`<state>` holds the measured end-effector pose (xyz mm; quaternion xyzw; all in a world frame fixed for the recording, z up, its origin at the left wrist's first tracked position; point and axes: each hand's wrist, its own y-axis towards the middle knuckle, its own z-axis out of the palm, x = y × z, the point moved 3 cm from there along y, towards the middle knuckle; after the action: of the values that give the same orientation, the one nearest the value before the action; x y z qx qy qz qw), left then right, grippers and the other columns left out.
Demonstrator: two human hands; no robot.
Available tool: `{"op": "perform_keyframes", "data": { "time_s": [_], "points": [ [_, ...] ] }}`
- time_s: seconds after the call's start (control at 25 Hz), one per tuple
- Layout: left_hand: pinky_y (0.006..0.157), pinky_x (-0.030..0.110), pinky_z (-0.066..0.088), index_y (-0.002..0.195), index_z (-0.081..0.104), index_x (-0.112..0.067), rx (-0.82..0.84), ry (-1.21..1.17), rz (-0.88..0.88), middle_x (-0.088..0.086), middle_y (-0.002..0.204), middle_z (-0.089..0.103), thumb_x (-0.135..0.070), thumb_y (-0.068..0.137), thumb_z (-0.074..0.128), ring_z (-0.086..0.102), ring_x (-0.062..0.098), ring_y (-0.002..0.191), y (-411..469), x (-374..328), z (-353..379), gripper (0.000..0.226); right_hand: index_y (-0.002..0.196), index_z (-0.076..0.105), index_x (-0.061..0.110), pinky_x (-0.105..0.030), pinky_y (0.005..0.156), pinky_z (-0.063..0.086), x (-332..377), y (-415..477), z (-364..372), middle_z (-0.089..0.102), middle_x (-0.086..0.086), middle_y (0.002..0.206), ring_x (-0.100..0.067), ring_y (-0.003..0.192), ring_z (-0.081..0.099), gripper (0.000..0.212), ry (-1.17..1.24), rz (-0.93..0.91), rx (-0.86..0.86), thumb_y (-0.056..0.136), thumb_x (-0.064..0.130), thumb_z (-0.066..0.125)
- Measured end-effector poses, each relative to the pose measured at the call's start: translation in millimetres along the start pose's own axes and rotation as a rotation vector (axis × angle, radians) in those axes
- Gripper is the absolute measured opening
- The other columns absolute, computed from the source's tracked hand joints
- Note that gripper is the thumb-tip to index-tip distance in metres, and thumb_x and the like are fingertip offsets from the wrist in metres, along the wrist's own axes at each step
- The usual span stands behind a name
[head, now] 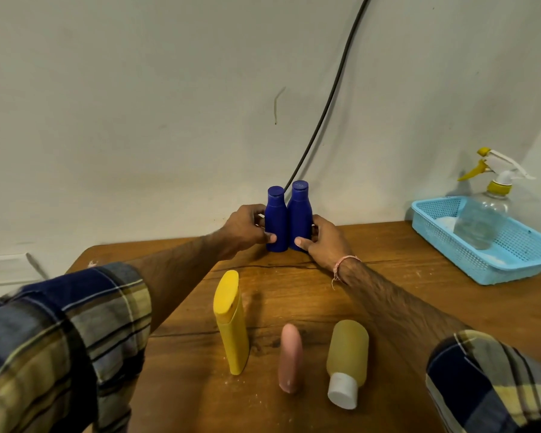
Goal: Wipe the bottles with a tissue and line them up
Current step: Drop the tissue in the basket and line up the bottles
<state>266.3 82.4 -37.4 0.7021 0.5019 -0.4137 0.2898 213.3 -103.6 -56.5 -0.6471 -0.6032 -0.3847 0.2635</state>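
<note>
Between the plaid sleeves [63,332], a yellow bottle [231,326], pink bottle [290,357] and olive bottle [347,354] sit on the near counter [419,301]. At the far edge, the left hand [247,228] grips the left blue bottle [276,220] and the right hand [322,242] grips the right blue bottle [300,214]; the two bottles touch. Advised: keep both upright, set the bases level, release gently.

A brown wooden surface [419,307] with dark cracks along its grain spreads out below the right hand [324,242]. Well to the right of that hand, near the surface's far edge, sits a light blue mesh basket [512,264]. A clear spray bottle [481,220] with a yellow-and-white trigger head stands in it. A black cable [331,95] runs down the pale wall [138,104] above the hand. Far left of the left hand [244,228], a white fitting [7,267] sits on the wall.
</note>
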Motion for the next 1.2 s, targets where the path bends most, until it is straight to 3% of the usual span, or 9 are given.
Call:
{"op": "perform_keyframes", "data": {
  "time_s": [0.2,0.32,0.4,0.52,0.68,0.8,0.88,1.04,1.2],
  "points": [
    [0.092,0.042,0.061,0.129,0.058,-0.018,-0.026,-0.108,-0.083,0.011,0.126,0.067,0.004,0.077,0.083,0.068,0.022,0.108,-30.1,14.4,-7.5,0.061,0.141,0.04,0.021,-0.033,0.093,0.051,-2.6,-20.9,-13.0,0.054,-0.007,0.142,-0.023,0.121,0.06,0.07,0.074,0.08,-0.027,0.083,0.015,0.078],
    [0.094,0.051,0.06,0.119,0.062,-0.016,0.034,-0.156,-0.11,0.015,0.121,0.071,0.006,0.081,0.078,0.071,0.025,0.1,-71.9,28.5,-16.4,0.047,0.137,0.044,0.022,-0.027,0.088,0.051,6.1,-56.2,-24.9,0.054,-0.002,0.138,-0.019,0.116,0.058,0.067,0.022,0.058,-0.026,0.081,0.013,0.079],
    [0.1,0.06,0.054,0.118,0.065,-0.016,0.094,-0.167,-0.098,0.016,0.118,0.074,-0.005,0.076,0.081,0.071,0.034,0.105,-106.7,37.6,-21.6,0.046,0.132,0.049,0.024,-0.023,0.083,0.05,15.0,-87.6,-30.0,0.056,0.004,0.131,-0.014,0.112,0.058,0.06,-0.019,-0.007,-0.005,0.081,0.011,0.078],
    [0.106,0.058,0.051,0.134,0.058,-0.025,0.216,-0.093,-0.102,0.017,0.134,0.065,0.0,0.073,0.074,0.06,0.039,0.126,-158.1,47.9,-25.7,0.068,0.125,0.054,0.026,-0.021,0.083,0.053,30.4,-135.6,-33.0,0.058,0.009,0.124,-0.008,0.107,0.059,0.054,-0.034,-0.088,0.044,0.081,0.001,0.073],
    [0.121,0.041,0.037,0.158,0.026,-0.033,0.346,-0.036,-0.089,-0.004,0.155,0.047,-0.012,0.07,0.086,0.043,0.015,0.143,-206.0,43.1,-10.4,0.109,0.123,0.054,0.026,-0.019,0.079,0.054,43.7,-183.0,-27.8,0.059,0.012,0.121,-0.005,0.106,0.06,0.06,-0.001,-0.116,0.1,0.079,-0.011,0.066],
    [0.115,0.034,0.041,0.15,0.042,-0.029,0.277,-0.029,-0.042,-0.01,0.141,0.06,-0.015,0.075,0.088,0.054,0.007,0.132,-210.4,35.8,0.1,0.089,0.12,0.054,0.028,-0.018,0.078,0.052,45.9,-194.5,-24.4,0.059,0.013,0.12,-0.005,0.105,0.06,0.06,-0.007,-0.122,0.089,0.078,-0.013,0.066],
    [0.11,0.039,0.049,0.137,0.054,-0.028,0.207,-0.003,-0.042,-0.008,0.128,0.067,-0.025,0.072,0.091,0.062,0.009,0.122,-205.8,34.6,2.7,0.075,0.118,0.055,0.028,-0.017,0.077,0.051,43.8,-192.3,-26.7,0.06,0.012,0.12,-0.005,0.104,0.06,0.059,-0.017,-0.116,0.055,0.078,-0.013,0.065],
    [0.094,0.037,0.057,0.137,0.049,-0.025,-0.125,0.07,-0.118,-0.008,0.124,0.06,-0.038,0.067,0.093,0.061,0.016,0.113,-178.1,35.8,2.8,0.083,0.111,0.062,0.029,-0.01,0.075,0.044,26.1,-184.8,-36.1,0.061,0.012,0.12,-0.003,0.106,0.058,0.052,-0.114,-0.106,0.003,0.08,-0.013,0.062],
    [0.099,0.045,0.057,0.142,0.046,-0.022,-0.309,0.065,-0.151,0.001,0.136,0.061,-0.039,0.072,0.09,0.061,0.022,0.119,-134.0,34.9,8.0,0.085,0.096,0.074,0.036,-0.004,0.09,0.027,0.9,-182.2,-45.9,0.062,0.021,0.123,0.01,0.116,0.046,0.05,-0.195,-0.13,0.083,0.088,-0.01,0.054]
  ]
}}
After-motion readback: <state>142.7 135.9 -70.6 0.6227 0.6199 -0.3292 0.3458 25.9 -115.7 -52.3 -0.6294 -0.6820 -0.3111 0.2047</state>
